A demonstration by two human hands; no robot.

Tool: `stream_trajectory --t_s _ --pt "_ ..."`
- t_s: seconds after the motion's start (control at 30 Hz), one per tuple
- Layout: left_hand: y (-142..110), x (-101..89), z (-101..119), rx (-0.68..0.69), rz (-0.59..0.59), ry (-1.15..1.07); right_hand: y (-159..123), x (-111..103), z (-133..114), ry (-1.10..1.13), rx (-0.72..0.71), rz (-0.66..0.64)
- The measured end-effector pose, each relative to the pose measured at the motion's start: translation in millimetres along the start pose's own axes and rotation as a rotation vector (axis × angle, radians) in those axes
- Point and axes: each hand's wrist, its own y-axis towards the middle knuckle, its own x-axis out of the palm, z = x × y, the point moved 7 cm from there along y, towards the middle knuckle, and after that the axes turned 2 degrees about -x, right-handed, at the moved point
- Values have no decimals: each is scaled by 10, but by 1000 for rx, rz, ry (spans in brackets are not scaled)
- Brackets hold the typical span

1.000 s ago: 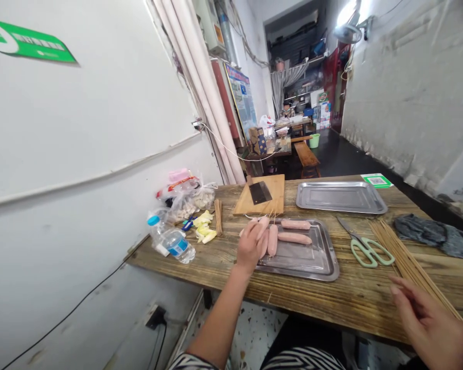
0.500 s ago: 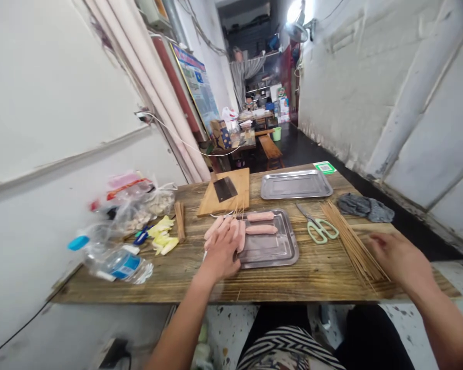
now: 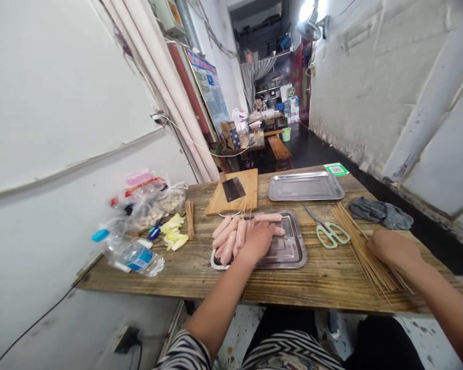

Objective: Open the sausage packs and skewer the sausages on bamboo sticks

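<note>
My left hand [image 3: 256, 239] reaches over a steel tray [image 3: 293, 252] and its curled fingers close on a pink sausage [image 3: 278, 231] in the middle. Several more sausages [image 3: 227, 236] lie side by side at the tray's left end, some with thin sticks poking out behind. My right hand [image 3: 389, 246] rests on a loose pile of bamboo skewers [image 3: 355, 231] at the right of the wooden table [image 3: 324, 285]. Its fingers are bent down onto the skewers.
Green-handled scissors [image 3: 330, 231] lie between tray and skewers. Behind them are an empty steel tray [image 3: 304, 186], a cutting board [image 3: 250, 200] with a cleaver [image 3: 233, 188], and a grey cloth [image 3: 381, 211]. At left lie a water bottle [image 3: 133, 254], plastic bags [image 3: 150, 200] and yellow pieces [image 3: 173, 234].
My left hand moved from the sausages at the tray's left end to the one in the middle. My right hand came down onto the skewer pile. The camera swung right, then back slightly left.
</note>
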Motion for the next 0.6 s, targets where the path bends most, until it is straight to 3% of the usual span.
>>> stream_trajectory --t_s 0.13,0.23,0.37,0.5,0.6 --pt "143 152 -32 -56 -60 -77 -7 20 -3 -82 -10 -148" --pt "175 126 -39 -75 18 -287 -54 -54 -33 -101 -50 -178" --pt "254 51 -27 -204 195 -1011 -116 -206 -154 -85 -115 -117" --pt "412 247 134 -428 66 -1993 -241 -320 -393 -33 -149 -31" --pt "481 325 233 -489 -52 -2309 -530 -334 -729 123 -221 -5"
